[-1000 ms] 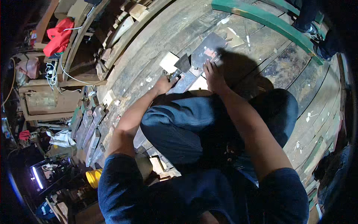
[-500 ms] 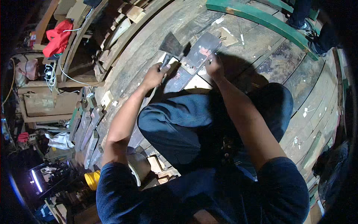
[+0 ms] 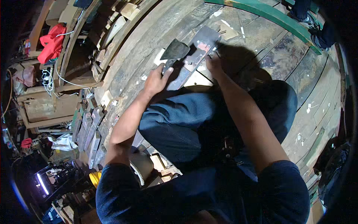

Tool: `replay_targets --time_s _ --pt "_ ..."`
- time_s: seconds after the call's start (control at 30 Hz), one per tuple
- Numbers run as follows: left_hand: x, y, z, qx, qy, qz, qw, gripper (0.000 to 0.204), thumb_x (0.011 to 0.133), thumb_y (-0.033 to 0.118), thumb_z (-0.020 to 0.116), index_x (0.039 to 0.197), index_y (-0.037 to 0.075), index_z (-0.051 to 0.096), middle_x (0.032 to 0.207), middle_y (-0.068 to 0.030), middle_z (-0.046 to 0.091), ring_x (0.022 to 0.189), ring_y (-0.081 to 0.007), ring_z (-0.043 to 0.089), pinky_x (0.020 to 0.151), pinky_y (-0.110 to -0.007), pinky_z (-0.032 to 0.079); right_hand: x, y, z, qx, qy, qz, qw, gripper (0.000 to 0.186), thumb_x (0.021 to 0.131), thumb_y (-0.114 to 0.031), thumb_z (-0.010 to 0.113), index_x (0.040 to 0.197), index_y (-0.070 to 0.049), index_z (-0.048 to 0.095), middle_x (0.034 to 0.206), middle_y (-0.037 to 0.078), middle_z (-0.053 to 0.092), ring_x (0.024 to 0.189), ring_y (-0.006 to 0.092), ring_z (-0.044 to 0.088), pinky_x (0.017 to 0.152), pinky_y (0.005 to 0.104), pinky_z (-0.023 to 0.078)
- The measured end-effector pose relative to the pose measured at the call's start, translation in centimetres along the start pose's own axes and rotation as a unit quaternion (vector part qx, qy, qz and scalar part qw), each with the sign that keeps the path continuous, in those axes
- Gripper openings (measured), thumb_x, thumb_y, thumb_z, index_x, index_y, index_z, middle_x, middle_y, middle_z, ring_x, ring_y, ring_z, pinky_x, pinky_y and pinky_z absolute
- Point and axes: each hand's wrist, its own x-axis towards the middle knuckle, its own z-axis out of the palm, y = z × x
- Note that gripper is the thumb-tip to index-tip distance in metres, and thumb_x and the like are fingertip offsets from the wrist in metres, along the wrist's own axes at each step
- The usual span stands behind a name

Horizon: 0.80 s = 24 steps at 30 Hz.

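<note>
My left hand is closed round the dark handle of a tool with a broad, flared metal blade; whether it is a hatchet or a wide scraper I cannot tell. The blade hangs over the left side of a long dark board with a pink patch. Pale wood pieces lie under and beside this board, in front of my folded legs. My right hand is at the board's right edge, fingers curled together. What they pinch, if anything, is hidden.
A curved green beam crosses the far right, with a person's shoes behind it. Wooden shelving and a red cloth stand at left. Scraps lie on the plank floor. A yellow container is at lower left.
The broad-bladed tool has swung right and down, with its blade turned more toward the board. My left hand has shifted slightly right. The right hand stays by the board's edge. The view has tilted slightly.
</note>
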Motion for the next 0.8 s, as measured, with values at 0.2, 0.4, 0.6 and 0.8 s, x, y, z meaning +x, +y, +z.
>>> replay_targets --time_s 0.2,0.4,0.6,0.8 --pt "0.1 -1.5 2.1 0.157 -0.143 -0.042 0.976 0.047 0.09 0.041 0.052 0.103 -0.004 0.054 0.082 -0.0304 0.061 0.082 -0.0449 0.061 0.075 -0.049 0.047 0.0 1.7 2.6 -0.039 0.022 -0.027 0.999 0.024 0.079 -0.016 0.053 0.096 0.002 0.056 0.083 0.022 0.06 0.081 0.0406 0.059 0.074 0.0427 0.048" --pt "1.8 4.3 1.4 0.047 -0.093 0.016 0.994 0.046 0.09 0.041 0.053 0.104 -0.004 0.055 0.082 -0.0315 0.06 0.084 -0.0455 0.06 0.075 -0.05 0.046 2.4 8.7 -2.0 -0.11 0.067 -0.051 0.99 0.019 0.08 -0.015 0.056 0.091 -0.001 0.059 0.08 0.018 0.061 0.077 0.0402 0.059 0.076 0.0399 0.047" --pt "0.1 -0.6 1.1 0.064 -0.13 -0.055 0.988 0.048 0.09 0.044 0.05 0.1 -0.004 0.055 0.084 -0.0326 0.059 0.088 -0.0471 0.058 0.077 -0.05 0.045 2.3 2.8 0.7 -0.015 -0.008 0.067 0.998 0.029 0.085 -0.027 0.061 0.1 -0.003 0.062 0.091 0.009 0.064 0.081 0.0194 0.06 0.072 0.0309 0.047" --pt "-0.4 -0.8 0.5 0.07 -0.093 -0.053 0.992 0.05 0.091 0.045 0.05 0.103 -0.003 0.056 0.088 -0.033 0.059 0.091 -0.0466 0.058 0.08 -0.05 0.044 4.1 -2.2 0.4 0.23 -0.144 0.356 0.894 0.044 0.083 -0.032 0.067 0.12 -0.01 0.056 0.113 0.005 0.059 0.101 0.0202 0.056 0.082 0.0368 0.046"
